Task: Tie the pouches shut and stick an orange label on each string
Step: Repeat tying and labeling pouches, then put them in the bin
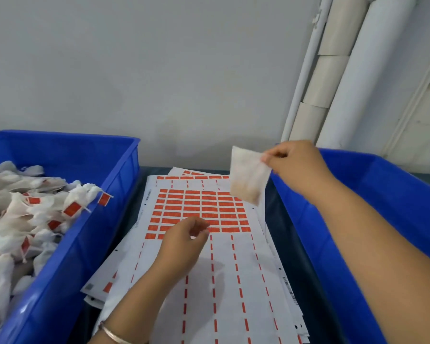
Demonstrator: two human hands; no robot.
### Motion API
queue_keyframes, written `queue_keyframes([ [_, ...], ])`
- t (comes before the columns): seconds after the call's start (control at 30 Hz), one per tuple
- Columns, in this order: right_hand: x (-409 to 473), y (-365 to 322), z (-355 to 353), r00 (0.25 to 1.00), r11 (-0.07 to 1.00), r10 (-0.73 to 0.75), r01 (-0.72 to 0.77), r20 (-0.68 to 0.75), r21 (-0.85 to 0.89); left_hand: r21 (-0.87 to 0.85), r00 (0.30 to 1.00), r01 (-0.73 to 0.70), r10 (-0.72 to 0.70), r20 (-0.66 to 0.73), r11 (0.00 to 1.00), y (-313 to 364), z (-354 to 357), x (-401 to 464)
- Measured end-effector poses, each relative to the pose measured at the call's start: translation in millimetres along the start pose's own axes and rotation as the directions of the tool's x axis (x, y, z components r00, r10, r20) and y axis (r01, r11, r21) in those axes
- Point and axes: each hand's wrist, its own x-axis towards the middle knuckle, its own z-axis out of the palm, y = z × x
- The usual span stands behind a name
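My right hand (296, 165) pinches the upper right corner of a flat white pouch (247, 177), which hangs in the air above the far end of the label sheets. A white sheet of orange labels (201, 209) lies on top of a stack between two blue bins. Over the near edge of the label grid my left hand (184, 242) hovers with loosely curled fingers and holds nothing. The lower part of the sheet (233, 281) bears only orange dashes.
A blue bin (67, 244) on the left holds several tied white pouches with orange labels (71, 209) on their strings. A second blue bin (358, 219) stands on the right under my right forearm. White pipes (353, 83) run up the grey wall behind.
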Motion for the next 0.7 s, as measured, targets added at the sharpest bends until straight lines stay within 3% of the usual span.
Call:
queue_keyframes([
  [0.1,-4,4,51,0.964,0.962,0.231,-0.246,0.131,0.118,-0.180,0.996,0.005,-0.020,-0.087,0.984,1,-4,-3],
  [0.2,-11,11,96,0.842,0.863,0.486,-0.505,0.233,0.025,-0.304,0.993,0.026,-0.059,-0.102,0.952,-7,6,-9],
  [0.3,-21,25,119,0.749,0.716,0.600,-0.659,0.281,0.229,-0.310,0.997,0.040,-0.057,-0.047,0.950,-15,12,-10],
  [0.37,-31,32,124,0.717,0.639,0.609,-0.697,0.341,0.325,-0.300,0.999,0.021,-0.030,-0.026,0.954,-18,13,-8],
  [0.53,-60,42,134,0.796,0.518,0.394,-0.605,0.459,0.605,-0.237,0.999,-0.014,0.003,-0.043,0.971,-21,18,-5],
  [0.7,-71,55,151,0.838,0.607,0.392,-0.545,0.379,0.578,-0.204,0.994,-0.044,0.023,-0.107,0.978,-27,14,-3],
])
